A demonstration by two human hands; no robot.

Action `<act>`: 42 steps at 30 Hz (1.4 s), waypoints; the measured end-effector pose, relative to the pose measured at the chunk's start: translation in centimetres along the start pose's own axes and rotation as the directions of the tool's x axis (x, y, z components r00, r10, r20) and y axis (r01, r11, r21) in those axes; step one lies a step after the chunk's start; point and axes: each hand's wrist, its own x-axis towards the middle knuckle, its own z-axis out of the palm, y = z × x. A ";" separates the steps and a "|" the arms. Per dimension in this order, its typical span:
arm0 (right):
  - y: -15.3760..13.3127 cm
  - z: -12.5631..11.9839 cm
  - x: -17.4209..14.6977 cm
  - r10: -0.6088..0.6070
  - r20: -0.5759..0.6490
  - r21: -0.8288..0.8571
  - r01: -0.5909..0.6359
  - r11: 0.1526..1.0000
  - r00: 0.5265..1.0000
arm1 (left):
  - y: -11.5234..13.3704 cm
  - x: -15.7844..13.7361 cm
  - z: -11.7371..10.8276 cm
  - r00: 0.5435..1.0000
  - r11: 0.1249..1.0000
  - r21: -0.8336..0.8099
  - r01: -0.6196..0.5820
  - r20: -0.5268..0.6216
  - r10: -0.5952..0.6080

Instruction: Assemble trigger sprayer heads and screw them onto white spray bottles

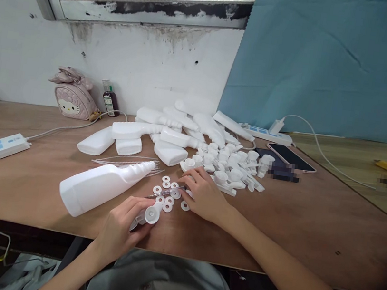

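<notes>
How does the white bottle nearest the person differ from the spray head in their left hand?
The bottle is much larger than the spray head. The bottle lies on the table, while the spray head is held in the left hand. The bottle tapers lengthwise; the spray head shows a round end. Both look white.

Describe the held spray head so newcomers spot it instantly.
On the brown table, find the scattered white washers. Just nearer the camera, the left hand holds the white spray head. Being held sets it apart; its lookalikes lie heaped beyond the right hand.
</notes>
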 end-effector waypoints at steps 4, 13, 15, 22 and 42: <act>0.2 0.4 -0.1 -0.012 0.094 -0.116 0.023 0.993 0.995 | 0.0 -0.1 0.0 0.999 0.998 -0.030 0.046 0.001 -0.046; 0.3 -0.2 0.3 0.009 -0.001 0.128 -0.009 0.992 1.000 | 0.2 0.2 -0.4 0.989 0.980 -0.140 0.138 0.064 -0.130; -0.3 -0.9 0.3 0.095 -0.116 0.307 -0.055 0.950 0.989 | 0.3 0.3 -0.4 0.987 0.977 -0.148 0.152 0.068 -0.143; -6.2 -5.0 -2.0 0.336 -0.411 0.708 0.065 0.703 0.847 | 0.4 0.0 0.0 0.992 0.991 -0.044 0.123 -0.008 -0.123; -6.5 -2.1 -2.8 -0.399 -0.604 0.078 0.550 0.832 0.690 | 0.8 -0.2 0.0 0.998 0.992 -0.110 0.069 0.018 -0.067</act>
